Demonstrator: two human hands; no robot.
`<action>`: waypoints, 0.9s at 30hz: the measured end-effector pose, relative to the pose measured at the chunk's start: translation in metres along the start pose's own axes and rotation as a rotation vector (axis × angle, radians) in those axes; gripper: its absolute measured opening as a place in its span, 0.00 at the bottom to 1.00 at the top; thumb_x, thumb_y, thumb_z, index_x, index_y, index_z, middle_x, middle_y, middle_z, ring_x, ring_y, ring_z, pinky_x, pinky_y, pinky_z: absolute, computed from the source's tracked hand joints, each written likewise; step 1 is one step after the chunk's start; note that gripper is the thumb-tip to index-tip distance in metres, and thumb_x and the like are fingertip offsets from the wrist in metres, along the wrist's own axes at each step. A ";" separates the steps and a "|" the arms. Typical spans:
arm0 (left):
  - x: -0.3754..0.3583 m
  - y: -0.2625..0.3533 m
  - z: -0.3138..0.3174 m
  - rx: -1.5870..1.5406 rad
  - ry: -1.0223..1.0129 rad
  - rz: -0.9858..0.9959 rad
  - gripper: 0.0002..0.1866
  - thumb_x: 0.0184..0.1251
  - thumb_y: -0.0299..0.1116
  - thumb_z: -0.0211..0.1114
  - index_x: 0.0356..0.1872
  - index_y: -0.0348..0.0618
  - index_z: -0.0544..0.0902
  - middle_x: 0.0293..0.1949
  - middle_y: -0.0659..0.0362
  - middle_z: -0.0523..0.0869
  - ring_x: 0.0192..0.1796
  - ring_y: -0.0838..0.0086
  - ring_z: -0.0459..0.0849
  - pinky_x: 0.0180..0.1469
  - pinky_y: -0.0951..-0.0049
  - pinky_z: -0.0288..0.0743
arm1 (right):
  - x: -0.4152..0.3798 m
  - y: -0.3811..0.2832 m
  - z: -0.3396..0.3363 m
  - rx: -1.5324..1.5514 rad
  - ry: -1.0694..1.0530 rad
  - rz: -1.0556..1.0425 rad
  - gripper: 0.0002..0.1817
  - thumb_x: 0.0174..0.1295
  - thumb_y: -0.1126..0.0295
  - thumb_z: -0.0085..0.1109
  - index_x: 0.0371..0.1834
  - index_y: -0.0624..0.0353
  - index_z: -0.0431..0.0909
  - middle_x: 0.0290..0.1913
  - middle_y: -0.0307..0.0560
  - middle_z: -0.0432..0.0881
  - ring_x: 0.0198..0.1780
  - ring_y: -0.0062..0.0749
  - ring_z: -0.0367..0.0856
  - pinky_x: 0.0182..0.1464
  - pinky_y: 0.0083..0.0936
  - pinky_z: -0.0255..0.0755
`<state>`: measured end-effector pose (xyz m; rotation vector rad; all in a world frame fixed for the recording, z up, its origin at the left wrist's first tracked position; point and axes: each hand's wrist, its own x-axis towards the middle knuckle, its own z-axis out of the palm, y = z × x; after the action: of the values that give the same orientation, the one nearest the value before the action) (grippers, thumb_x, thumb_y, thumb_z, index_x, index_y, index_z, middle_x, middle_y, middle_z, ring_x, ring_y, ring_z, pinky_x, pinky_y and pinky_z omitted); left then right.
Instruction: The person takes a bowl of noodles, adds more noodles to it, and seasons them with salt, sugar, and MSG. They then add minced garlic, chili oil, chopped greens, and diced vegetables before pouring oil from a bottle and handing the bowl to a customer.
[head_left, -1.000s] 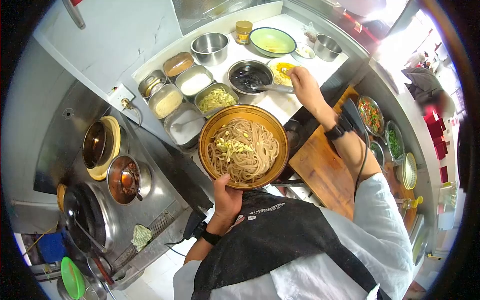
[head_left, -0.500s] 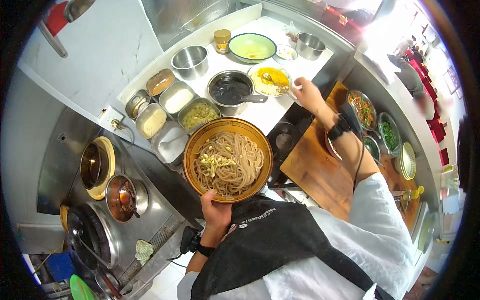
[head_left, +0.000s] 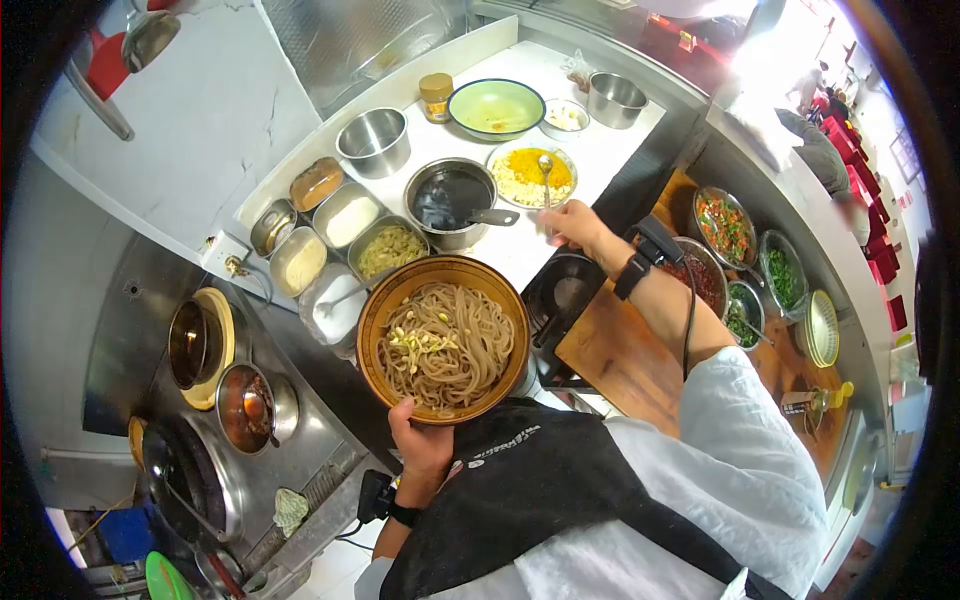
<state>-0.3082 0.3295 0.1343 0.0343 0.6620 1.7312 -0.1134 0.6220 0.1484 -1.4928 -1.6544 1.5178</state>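
Observation:
My left hand [head_left: 422, 447] grips the near rim of a brown bowl [head_left: 368, 335], thumb over the edge. Inside lie brownish noodles [head_left: 455, 345] with bean sprouts [head_left: 418, 342] on top. My right hand [head_left: 574, 226] is closed on the handle end of a metal spoon [head_left: 546, 175]. Its head rests in a plate [head_left: 497, 170] of pale minced pieces and a yellow topping. Left of that plate stands a metal pot [head_left: 450, 240] of dark liquid, a handle sticking out towards my right hand.
Metal tins with chopped green filling [head_left: 392, 252] and white powder [head_left: 347, 215] line the counter's left. Behind are a steel pot [head_left: 373, 142], a jar [head_left: 436, 95] and a green basin [head_left: 497, 107]. Bowls of chopped vegetables [head_left: 724, 225] stand right, beside a wooden board [head_left: 630, 350].
My right hand has moved left and nearer to me, swinging the spoon's handle from slanting right to pointing towards me. The noodle bowl, still in my left hand, has shifted slightly left and down in view.

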 end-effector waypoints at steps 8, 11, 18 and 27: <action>0.002 -0.003 -0.005 0.096 0.081 0.025 0.30 0.52 0.43 0.48 0.58 0.42 0.62 0.56 0.54 0.69 0.58 0.61 0.68 0.58 0.54 0.62 | 0.031 0.014 -0.013 -0.416 0.460 -0.432 0.11 0.58 0.72 0.41 0.27 0.65 0.73 0.25 0.57 0.78 0.32 0.46 0.79 0.33 0.33 0.71; 0.001 -0.002 -0.002 0.102 0.060 0.006 0.30 0.51 0.42 0.50 0.58 0.43 0.61 0.56 0.54 0.69 0.58 0.60 0.68 0.57 0.53 0.63 | 0.025 -0.007 -0.021 -0.784 0.403 -0.414 0.11 0.58 0.72 0.40 0.38 0.62 0.72 0.34 0.59 0.77 0.42 0.48 0.76 0.44 0.36 0.69; 0.002 -0.001 -0.008 -0.013 0.023 -0.012 0.27 0.53 0.36 0.50 0.57 0.40 0.63 0.54 0.55 0.71 0.56 0.64 0.70 0.59 0.57 0.63 | -0.015 -0.043 -0.037 -1.264 0.164 -0.520 0.15 0.57 0.74 0.41 0.48 0.57 0.68 0.39 0.53 0.73 0.42 0.45 0.75 0.44 0.34 0.70; 0.002 -0.004 -0.004 0.095 0.049 0.013 0.32 0.50 0.41 0.52 0.59 0.43 0.60 0.56 0.54 0.68 0.58 0.60 0.67 0.59 0.52 0.62 | 0.015 0.000 -0.074 -0.958 0.375 -0.483 0.17 0.54 0.76 0.40 0.46 0.56 0.74 0.38 0.57 0.78 0.41 0.50 0.76 0.44 0.35 0.70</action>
<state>-0.3070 0.3301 0.1284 0.0630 0.7815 1.7161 -0.0546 0.6666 0.1662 -1.4637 -2.3764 0.1275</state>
